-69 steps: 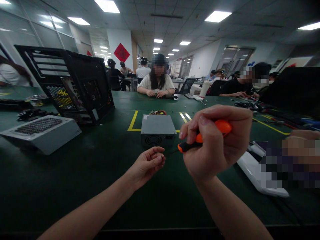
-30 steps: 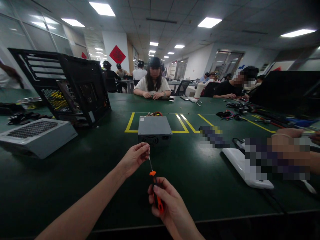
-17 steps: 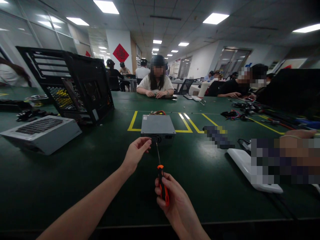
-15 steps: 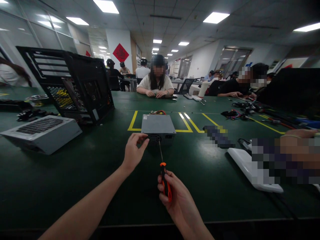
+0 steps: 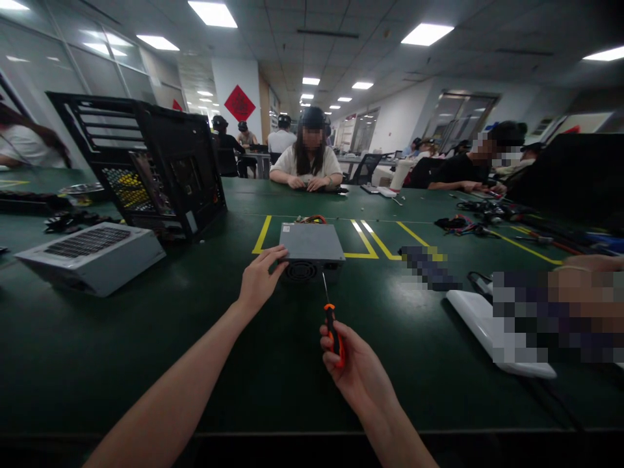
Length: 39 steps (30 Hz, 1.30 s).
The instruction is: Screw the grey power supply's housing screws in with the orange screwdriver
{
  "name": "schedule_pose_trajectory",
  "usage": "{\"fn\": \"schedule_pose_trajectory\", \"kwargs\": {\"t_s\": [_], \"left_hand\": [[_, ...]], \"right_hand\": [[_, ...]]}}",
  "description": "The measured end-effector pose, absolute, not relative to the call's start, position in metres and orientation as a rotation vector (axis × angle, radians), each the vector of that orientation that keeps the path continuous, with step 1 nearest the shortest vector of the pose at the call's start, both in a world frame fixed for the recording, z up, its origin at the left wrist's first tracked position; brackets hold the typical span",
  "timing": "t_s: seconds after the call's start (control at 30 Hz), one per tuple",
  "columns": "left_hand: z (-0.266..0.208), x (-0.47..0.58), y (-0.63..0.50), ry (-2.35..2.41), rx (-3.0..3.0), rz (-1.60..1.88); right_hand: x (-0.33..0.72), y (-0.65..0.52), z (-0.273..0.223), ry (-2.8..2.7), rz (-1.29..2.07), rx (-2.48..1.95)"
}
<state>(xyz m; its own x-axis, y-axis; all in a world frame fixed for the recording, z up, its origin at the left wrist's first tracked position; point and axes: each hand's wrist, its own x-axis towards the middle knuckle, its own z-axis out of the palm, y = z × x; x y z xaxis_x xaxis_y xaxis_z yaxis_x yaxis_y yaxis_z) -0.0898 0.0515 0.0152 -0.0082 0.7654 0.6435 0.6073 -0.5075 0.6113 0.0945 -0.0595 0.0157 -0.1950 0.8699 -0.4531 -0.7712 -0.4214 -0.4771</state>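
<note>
Holding the orange and black screwdriver in the right grip, wrapped snugly around the handle, in front of the gray box. Aiming the shaft at the near face of the gray box, between the fan vent and the power socket; cannot tell contact from a slight gap at the tip. Touching the near left corner of the gray box with the left grip, with fingertips at the top edge and thumb by the near face; cannot tell a firm pinch from a light touch. Finding the gray box right at the fingertips of the left grip, and ahead of the right grip by the screwdriver's length. Can see the gray box flat on the green desk, across a line of yellow tape, with colored wires bunched behind. Left of and behind the gray box, can see a black computer case; left of the gray box and nearer than the case, a slotted metal box. Beyond the gray box, can see a seated person in a light top.
</note>
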Motion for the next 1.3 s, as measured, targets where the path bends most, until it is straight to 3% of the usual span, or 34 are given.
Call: {"fn": "schedule_pose_trajectory", "kwargs": {"t_s": [0.83, 1.1, 1.3], "left_hand": [[0.008, -0.093, 0.057, 1.513, 2.296, 1.552], [0.008, -0.093, 0.056, 1.509, 2.334, 1.544], [0.008, -0.094, 0.056, 1.548, 2.368, 1.520]], "right_hand": [[0.091, -0.047, 0.020, -0.162, 1.767, -0.884], [0.098, -0.047, 0.016, -0.413, 1.501, -0.996], [0.114, -0.044, 0.017, -0.935, 1.198, -1.158]]}}
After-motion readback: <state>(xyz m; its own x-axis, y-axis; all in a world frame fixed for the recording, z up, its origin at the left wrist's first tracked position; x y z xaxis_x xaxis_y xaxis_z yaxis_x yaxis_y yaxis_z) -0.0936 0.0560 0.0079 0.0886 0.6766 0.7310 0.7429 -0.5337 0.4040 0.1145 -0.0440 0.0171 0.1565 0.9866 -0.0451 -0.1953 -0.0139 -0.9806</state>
